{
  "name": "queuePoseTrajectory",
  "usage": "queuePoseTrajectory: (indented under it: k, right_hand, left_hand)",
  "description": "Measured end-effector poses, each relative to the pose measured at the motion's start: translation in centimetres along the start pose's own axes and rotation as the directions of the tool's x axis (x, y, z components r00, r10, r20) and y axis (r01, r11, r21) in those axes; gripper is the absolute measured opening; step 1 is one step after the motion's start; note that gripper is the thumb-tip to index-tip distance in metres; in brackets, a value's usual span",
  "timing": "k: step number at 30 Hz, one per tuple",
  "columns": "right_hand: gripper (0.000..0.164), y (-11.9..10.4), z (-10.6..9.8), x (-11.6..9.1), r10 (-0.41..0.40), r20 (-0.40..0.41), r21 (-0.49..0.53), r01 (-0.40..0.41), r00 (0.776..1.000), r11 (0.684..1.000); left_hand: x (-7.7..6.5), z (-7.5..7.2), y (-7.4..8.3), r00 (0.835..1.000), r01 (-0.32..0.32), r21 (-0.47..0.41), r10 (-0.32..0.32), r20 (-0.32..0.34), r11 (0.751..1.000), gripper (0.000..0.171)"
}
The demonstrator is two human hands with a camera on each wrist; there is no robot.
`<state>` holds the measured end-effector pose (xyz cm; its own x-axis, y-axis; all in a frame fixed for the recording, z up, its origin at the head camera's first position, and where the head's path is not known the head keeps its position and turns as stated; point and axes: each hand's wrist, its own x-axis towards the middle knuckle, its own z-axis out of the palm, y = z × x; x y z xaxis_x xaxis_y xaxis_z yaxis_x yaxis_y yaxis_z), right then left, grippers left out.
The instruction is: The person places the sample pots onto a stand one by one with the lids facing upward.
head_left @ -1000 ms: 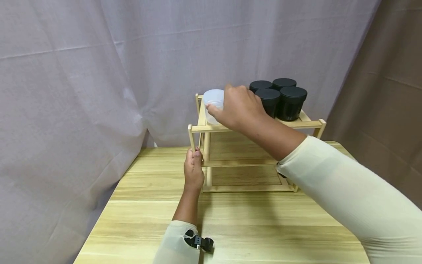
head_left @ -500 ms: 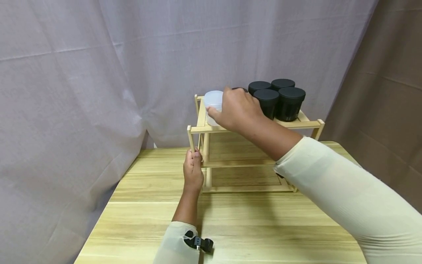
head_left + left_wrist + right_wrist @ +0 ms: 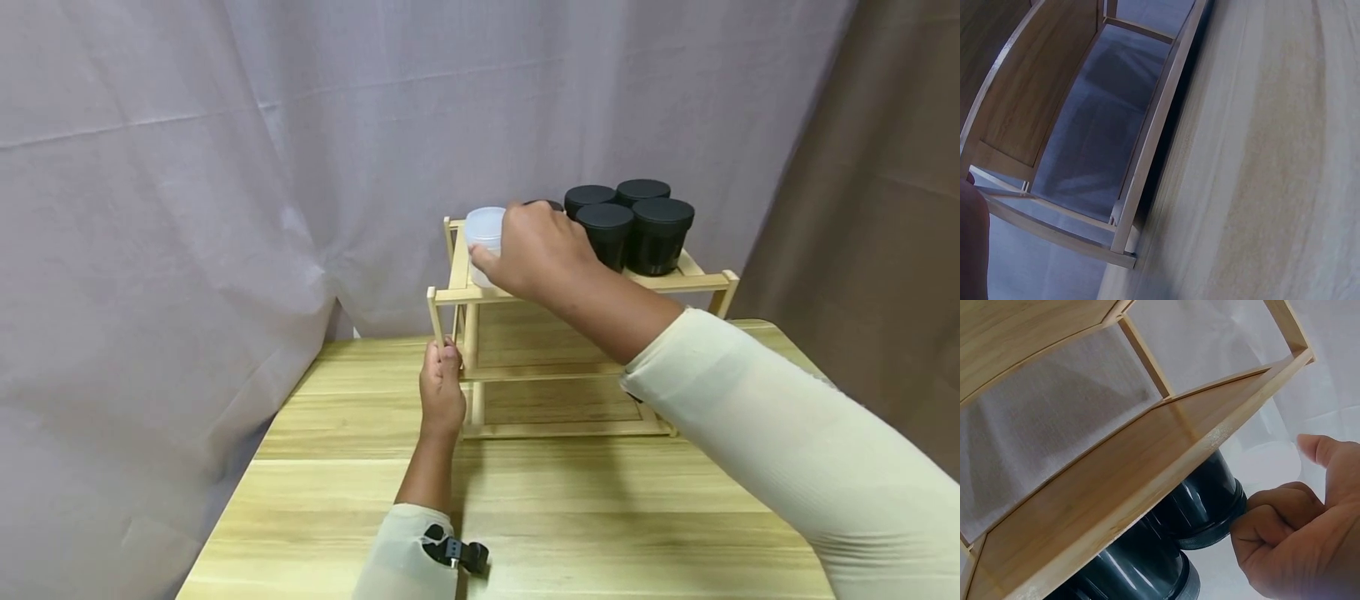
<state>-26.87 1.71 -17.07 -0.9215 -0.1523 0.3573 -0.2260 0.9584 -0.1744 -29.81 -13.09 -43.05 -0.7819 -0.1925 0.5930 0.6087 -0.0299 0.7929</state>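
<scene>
In the head view my left hand (image 3: 441,390) grips the front left leg of a wooden shelf rack (image 3: 555,372), fingers curled round the post. My right hand (image 3: 542,254) holds a translucent white jar (image 3: 483,222) with a lid at the left end of the top shelf, thumb on its near side; the fingertips are hidden in the head view. The right wrist view shows the curled fingers (image 3: 1272,519) right at a black jar (image 3: 1200,500), with the pale jar (image 3: 1269,464) behind thumb and fingers. Several black lidded jars (image 3: 660,237) stand at the right of that shelf.
The rack stands on a wooden table (image 3: 337,475) and has two lower shelves. Another black lid (image 3: 545,203) shows just behind my right hand. A grey curtain (image 3: 225,208) hangs behind the table, with a brown curtain (image 3: 877,208) at the right.
My right hand has shifted very slightly left at the translucent jar, and a black lid behind it has come into sight. The left hand stays on the rack's leg.
</scene>
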Motion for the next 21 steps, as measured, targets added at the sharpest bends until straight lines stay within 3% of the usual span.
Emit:
queuePoseTrajectory:
  k: [11,19,21]
  right_hand:
    - [0.088,0.0,-0.6,-1.3,-0.042,-0.066,0.067,0.047,0.997,0.997]
    - [0.111,2.6,-0.4,-4.7,-0.103,-0.184,0.082,0.119,0.978,0.989]
    - [0.108,3.6,0.0,-5.7,-0.128,-0.226,0.089,0.151,0.966,0.985]
  left_hand:
    - [0.4,-0.8,-0.1,1.000,0.022,0.015,-0.022,-0.022,1.000,0.025]
    - [0.7,0.0,-0.2,0.999,0.029,-0.011,-0.028,0.037,1.000,0.022]
    - [0.8,0.1,-0.1,0.998,0.029,-0.011,-0.029,0.058,1.000,0.023]
